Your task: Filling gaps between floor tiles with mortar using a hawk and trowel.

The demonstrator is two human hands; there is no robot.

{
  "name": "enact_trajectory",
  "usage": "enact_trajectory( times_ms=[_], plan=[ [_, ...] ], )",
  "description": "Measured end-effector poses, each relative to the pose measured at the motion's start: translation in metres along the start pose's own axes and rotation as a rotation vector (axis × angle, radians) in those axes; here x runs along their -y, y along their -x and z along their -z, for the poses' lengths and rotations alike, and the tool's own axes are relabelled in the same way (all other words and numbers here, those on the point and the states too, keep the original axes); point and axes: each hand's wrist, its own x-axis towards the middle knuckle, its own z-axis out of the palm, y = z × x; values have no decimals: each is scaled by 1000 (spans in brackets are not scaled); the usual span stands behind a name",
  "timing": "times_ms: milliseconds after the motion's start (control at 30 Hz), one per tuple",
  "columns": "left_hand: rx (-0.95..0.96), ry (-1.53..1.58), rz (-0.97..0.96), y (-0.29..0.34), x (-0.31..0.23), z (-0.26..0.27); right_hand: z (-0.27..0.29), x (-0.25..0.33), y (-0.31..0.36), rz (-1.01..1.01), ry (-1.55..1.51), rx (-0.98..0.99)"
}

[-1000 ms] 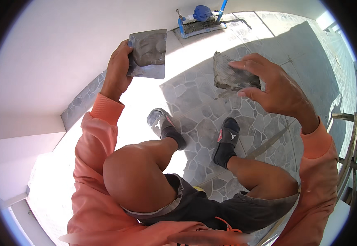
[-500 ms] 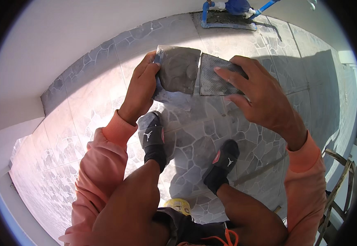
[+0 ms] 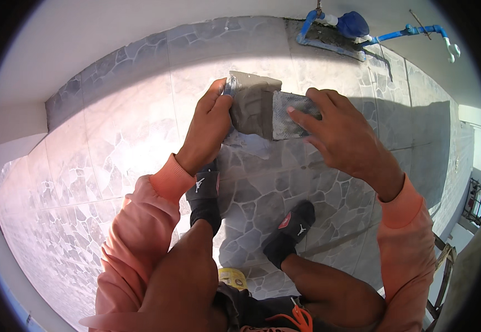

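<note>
My left hand (image 3: 204,124) is closed on the left edge of a thin flat plate, its thumb on top. Wet grey mortar (image 3: 251,110) covers most of the plate, and a pale bare strip (image 3: 251,145) of it shows at the near edge. My right hand (image 3: 345,130) grips a small rectangular tile piece (image 3: 287,124) with a dimpled grey face, index finger laid across it. The tile piece's left edge meets the right side of the mortar. Whatever lies beneath the plate is hidden.
Stone-patterned floor tiles (image 3: 251,205) lie below, partly in bright sun. Blue pipes (image 3: 392,36) with a blue rounded fitting (image 3: 353,25) stand by the far wall. A yellow container (image 3: 233,278) sits between my legs. A worn wooden frame (image 3: 444,265) is at the right.
The tile piece has moved left against the mortar, closing the gap between them. The mortar's right part now looks smoothed into a band. The view has shifted slightly.
</note>
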Motion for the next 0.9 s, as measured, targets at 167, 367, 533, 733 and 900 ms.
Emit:
enact_trajectory(
  times_ms=[167,367,533,733,900],
  plan=[
    [-9,152,34,-8,0,13,1,-56,4,-275,-305,379],
    [-72,130,156,-3,9,41,-37,-132,9,-717,-1163,397],
    [-143,172,243,8,20,55,-78,-171,10,-684,-1843,359],
    [-104,150,263,2,27,57,-104,-187,-9,-855,-1703,275],
    [-95,193,257,0,28,56,-107,-209,-43,-561,-779,380]
  ],
)
